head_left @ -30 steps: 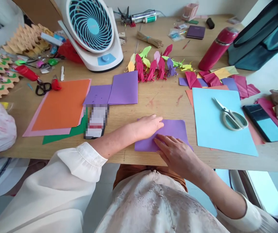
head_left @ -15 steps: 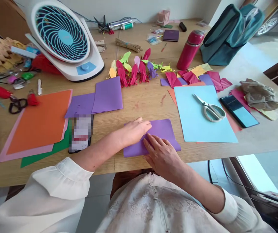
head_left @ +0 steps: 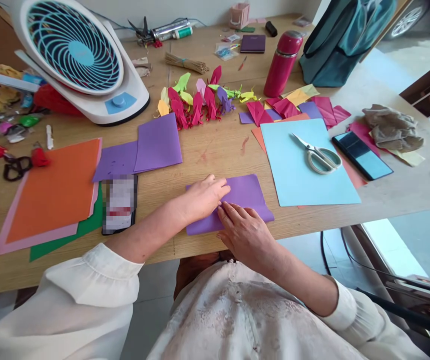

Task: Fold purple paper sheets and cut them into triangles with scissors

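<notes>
A sheet of purple paper (head_left: pixel 247 192) lies on the table in front of me, apparently folded over, its near right corner slightly raised. My left hand (head_left: pixel 205 196) rests on its left part, palm down, with the fingers slightly bent and pointing right. On the near middle of the sheet lies my right hand (head_left: pixel 247 231), fingers stretched flat, their tips close to the left fingertips. The hands cover part of the paper. Neither hand grasps anything. Two more purple sheets (head_left: pixel 158 142) lie beyond my left hand.
Scissors (head_left: pixel 322 157) lie on light blue paper (head_left: pixel 301 187) at right, beside a phone (head_left: pixel 363 155). Left are orange paper (head_left: pixel 55 190) and another phone (head_left: pixel 120 205). Folded paper figures (head_left: pixel 195 107), a fan (head_left: pixel 81 55), a red flask (head_left: pixel 283 65) and a teal bag (head_left: pixel 331 50) stand behind.
The camera view has shifted, so the table's things appear a little further left and mostly higher. Both hands stay in nearly the same place on the purple paper.
</notes>
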A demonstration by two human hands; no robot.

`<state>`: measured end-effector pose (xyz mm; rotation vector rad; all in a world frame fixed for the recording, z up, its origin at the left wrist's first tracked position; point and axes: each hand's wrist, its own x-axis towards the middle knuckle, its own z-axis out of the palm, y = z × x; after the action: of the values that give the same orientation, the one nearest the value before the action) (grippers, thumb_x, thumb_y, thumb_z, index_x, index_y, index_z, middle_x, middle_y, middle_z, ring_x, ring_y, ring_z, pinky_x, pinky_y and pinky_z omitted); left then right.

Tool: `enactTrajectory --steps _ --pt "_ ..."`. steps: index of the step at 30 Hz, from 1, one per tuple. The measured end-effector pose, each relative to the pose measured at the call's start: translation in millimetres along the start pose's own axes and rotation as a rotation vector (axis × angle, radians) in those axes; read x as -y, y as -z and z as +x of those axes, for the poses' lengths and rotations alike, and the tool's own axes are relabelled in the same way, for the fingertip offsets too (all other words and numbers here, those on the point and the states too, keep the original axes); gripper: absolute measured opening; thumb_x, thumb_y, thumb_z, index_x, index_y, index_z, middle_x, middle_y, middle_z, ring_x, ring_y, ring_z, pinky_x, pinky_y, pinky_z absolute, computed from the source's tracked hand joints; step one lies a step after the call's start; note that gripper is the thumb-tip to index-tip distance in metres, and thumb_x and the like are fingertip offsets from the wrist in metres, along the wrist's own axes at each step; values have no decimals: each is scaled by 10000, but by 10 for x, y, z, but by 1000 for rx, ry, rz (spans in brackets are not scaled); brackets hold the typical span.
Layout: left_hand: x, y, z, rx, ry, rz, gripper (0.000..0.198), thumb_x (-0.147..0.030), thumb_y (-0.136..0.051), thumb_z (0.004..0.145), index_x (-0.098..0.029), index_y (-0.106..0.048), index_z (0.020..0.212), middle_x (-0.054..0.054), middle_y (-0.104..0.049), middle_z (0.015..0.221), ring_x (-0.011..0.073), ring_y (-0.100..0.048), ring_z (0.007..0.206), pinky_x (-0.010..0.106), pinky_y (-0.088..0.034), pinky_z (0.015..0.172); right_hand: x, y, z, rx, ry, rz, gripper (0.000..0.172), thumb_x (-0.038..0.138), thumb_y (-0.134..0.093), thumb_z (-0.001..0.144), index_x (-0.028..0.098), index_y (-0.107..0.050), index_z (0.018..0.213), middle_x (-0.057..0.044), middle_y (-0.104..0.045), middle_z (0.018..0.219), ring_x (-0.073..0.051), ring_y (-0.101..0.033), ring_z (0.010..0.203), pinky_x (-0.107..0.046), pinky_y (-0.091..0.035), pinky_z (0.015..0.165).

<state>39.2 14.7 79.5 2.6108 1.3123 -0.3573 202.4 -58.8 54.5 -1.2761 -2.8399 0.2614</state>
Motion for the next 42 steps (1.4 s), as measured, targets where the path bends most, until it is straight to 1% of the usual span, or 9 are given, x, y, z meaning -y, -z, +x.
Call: enactTrajectory --steps 4,9,12,17,26,30,33,36,42 --pt "-62 -19 -20 -13 14 33 329 -209 -595 930 -171 -602 1257 118 -571 1428 310 -528 1266 406 -508 970 8 -14 -75 1 10 -8 531 318 -506 1019 12 -494 1454 -191 -565 1477 -300 -563 1260 -440 -478 977" --pt "-131 -40 -32 -13 55 51 351 -266 -598 929 -173 -594 1268 120 -553 1453 325 -517 1260 408 -534 900 16 -46 -198 -77 21 -44 494 300 -547 1004 21 -539 1412 -159 -673 1336 -273 -634 1090 -411 -473 878" --pt "-158 -40 -40 -17 65 51 362 -294 -603 930 -169 -593 1270 125 -549 1456 327 -516 1260 407 -536 892 35 -61 -258 -127 24 -64 468 281 -580 984 30 -571 1378 -140 -709 1254 -269 -640 1033 -407 -458 843" --pt "-182 -47 -46 -12 56 55 463 -403 -640 903 -146 -582 1283 149 -530 1463 353 -493 1273 436 -529 918 88 -63 -344 -144 30 -78 469 277 -603 973 20 -576 1365 -149 -714 1225 -264 -633 976 -405 -448 827" --pt "-281 -7 -48 53 89 49 662 -530 -711 810 -151 -532 1323 184 -478 1467 387 -457 1286 467 -522 931 142 -150 -537 -213 59 -70 379 212 -566 980 17 -618 1301 -162 -728 1210 -282 -630 1033 -419 -459 865" --pt "-297 -22 -47 44 101 48 736 -553 -733 778 -149 -508 1350 197 -444 1500 400 -425 1320 497 -519 949 111 -144 -644 -234 108 -11 338 208 -530 1005 48 -627 1287 -145 -740 1177 -270 -634 1024 -417 -467 851" --pt "-313 -16 -42 71 120 39 801 -577 -761 740 -176 -489 1378 188 -422 1521 408 -397 1347 507 -509 968 86 -128 -700 -236 119 18 293 209 -508 1016 93 -651 1244 -142 -731 1193 -252 -636 961 -406 -475 814" --pt "-342 15 -43 115 140 39 827 -577 -768 740 -182 -471 1403 191 -423 1517 410 -400 1340 498 -507 968 89 -136 -704 -262 74 43 272 191 -479 1020 126 -662 1210 -139 -707 1251 -250 -624 969 -401 -482 825" --pt "-372 21 -50 124 156 64 739 -498 -706 817 -176 -447 1429 199 -418 1529 397 -408 1347 470 -507 956 190 -263 -608 -291 -52 58 366 170 -457 1009 119 -580 1350 -163 -584 1457 -277 -616 1077 -415 -505 875"
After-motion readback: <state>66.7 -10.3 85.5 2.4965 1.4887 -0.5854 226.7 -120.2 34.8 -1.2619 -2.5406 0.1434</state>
